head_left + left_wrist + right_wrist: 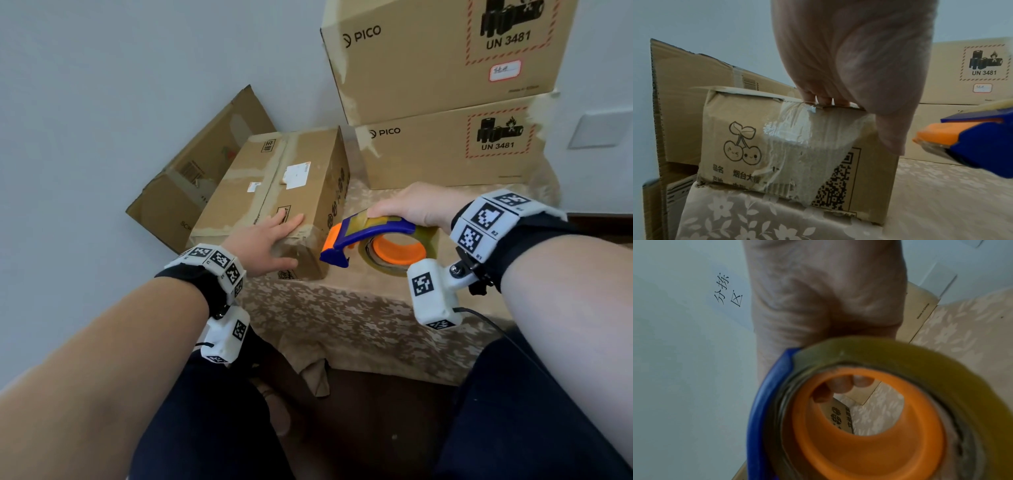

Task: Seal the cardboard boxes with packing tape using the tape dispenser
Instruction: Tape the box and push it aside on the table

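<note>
Currently, a small cardboard box is pressed from above by the left hand, whose fingers are laid out straight across the near end of the top while the thumb hangs down over the front face. On that front face, in the left wrist view, a wrinkled strip of clear tape is seen running down from the top edge, beside a printed cherry drawing and over part of a square code. Just to the right of the left hand, a blue and orange tape dispenser is gripped by the right hand, with the fingers curled over its top; in the right wrist view, fingertips are visible through the orange hub of the tape roll. The dispenser's nose is held close to the box's near right corner, apart from it. Beyond the right hand, two large boxes are stacked against the wall. Beyond the left hand, a flattened carton is leaned behind the small box. Everything is set on a flowered tablecloth.
</note>
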`<state>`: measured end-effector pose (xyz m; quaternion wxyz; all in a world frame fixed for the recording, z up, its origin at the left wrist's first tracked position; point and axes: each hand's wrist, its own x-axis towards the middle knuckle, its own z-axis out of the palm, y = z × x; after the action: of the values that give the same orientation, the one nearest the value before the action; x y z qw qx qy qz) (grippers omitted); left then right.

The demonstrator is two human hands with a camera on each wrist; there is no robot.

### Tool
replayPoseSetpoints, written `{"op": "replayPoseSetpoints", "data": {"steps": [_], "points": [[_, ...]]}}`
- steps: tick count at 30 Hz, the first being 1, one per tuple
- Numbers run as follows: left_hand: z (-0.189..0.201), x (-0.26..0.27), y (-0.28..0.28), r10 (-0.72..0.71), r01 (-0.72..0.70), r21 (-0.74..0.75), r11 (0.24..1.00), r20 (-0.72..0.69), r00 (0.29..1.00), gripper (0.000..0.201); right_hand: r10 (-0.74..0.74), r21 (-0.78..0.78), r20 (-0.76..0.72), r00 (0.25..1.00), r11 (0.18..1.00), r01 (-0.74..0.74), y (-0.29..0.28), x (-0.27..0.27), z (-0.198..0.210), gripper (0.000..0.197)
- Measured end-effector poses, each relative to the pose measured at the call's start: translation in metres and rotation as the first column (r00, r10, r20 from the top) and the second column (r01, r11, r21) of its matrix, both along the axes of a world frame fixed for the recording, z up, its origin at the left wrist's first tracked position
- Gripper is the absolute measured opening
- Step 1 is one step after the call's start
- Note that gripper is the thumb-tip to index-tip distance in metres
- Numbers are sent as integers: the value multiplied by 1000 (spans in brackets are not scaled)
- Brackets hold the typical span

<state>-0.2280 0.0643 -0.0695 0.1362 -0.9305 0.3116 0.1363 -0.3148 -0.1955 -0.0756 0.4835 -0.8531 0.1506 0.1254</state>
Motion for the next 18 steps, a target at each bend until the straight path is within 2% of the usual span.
{"op": "replayPoseSetpoints", "data": {"steps": [6,18], "points": [[0,2,1,-17,17,10,1000,-6,1000,89,8,-49,-43,999,999,-10,9,7,-2,48],[1,5,2,-42,42,30,999,-12,999,93,38,-107,-92,995,993,-48,14,9,3,46]]}}
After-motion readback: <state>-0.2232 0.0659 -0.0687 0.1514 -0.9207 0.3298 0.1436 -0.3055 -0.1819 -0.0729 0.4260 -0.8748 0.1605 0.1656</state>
